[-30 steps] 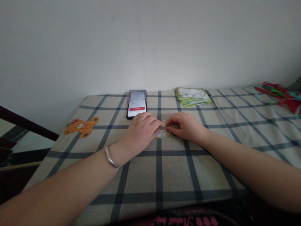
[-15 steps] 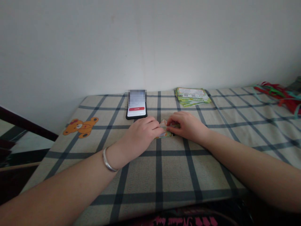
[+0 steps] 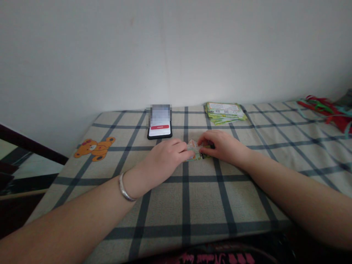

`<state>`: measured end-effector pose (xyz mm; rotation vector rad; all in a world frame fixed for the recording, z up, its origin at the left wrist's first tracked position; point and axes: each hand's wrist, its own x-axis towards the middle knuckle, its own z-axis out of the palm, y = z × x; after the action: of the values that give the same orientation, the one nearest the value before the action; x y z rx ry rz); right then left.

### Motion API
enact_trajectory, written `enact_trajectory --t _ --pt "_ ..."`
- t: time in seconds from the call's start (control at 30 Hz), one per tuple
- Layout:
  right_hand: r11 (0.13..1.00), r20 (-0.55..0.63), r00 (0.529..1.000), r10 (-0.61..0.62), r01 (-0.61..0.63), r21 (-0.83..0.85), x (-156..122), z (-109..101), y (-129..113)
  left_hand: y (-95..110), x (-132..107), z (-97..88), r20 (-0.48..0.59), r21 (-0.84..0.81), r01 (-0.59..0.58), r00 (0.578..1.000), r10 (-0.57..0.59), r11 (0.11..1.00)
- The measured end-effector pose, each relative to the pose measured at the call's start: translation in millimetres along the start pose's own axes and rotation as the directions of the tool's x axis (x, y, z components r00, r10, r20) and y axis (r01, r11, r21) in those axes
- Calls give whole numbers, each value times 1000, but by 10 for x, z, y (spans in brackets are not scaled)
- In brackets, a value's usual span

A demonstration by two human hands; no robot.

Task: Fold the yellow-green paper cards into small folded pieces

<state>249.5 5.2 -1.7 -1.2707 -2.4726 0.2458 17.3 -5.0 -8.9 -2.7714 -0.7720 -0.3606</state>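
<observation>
A small folded leaflet (image 3: 195, 148), printed in green and white with a peaked top edge, lies on the checked cloth between my hands. My left hand (image 3: 169, 156), with a silver bangle at the wrist, grips its left side, thumb and fingers closed together on the paper. On the right side, my right hand (image 3: 220, 145) curls around the paper with its thumb and forefinger at the printed face. Its other fingers are partly hidden behind.
A phone (image 3: 160, 132) with a lit screen lies beyond my left hand. Several similar leaflets (image 3: 225, 112) are stacked near the wall. At far right are red and green cords or strips (image 3: 330, 110). A bear picture (image 3: 95, 149) marks the left of the tablecloth (image 3: 162, 209).
My right hand has shifted slightly right, its thumb and forefinger sliding over the leaflet, so more of the paper shows. My left hand is nearly still, a touch farther right.
</observation>
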Motion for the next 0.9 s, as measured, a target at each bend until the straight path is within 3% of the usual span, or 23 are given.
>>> enact_trajectory --t 0.13,0.33,0.67,0.9 --pt "993 -18 993 -116 116 -13 -18 -6 -8 -4 0 8 13 -27 3 1000 -3 1000" --pt "946 -40 946 -322 319 -53 -33 -21 -23 -17 -11 39 15 -56 12 1000 -11 998" --pt "888 89 910 -404 414 -200 -49 -99 -58 -3 2 16 15 -59 11 1000 -10 998" --pt "866 153 910 -384 413 -281 -54 -141 -94 3 15 -7 22 -38 2 1000 -1 999"
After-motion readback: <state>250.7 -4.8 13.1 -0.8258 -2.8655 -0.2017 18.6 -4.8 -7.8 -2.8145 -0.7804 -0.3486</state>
